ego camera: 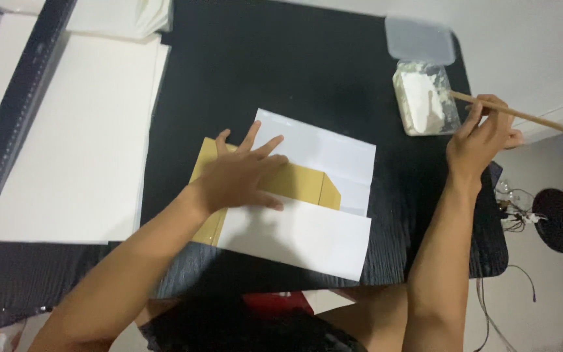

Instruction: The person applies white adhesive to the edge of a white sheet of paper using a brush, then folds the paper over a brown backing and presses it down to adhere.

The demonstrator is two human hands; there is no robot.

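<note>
The left hand (242,176) lies flat, fingers spread, pinning the thin, limp yellow-brown paper (301,184) under its palm, while the right hand (480,140) pinches a light wooden stick (522,115) whose tip dips into the paste tub (425,98) just beside its fingers.
</note>
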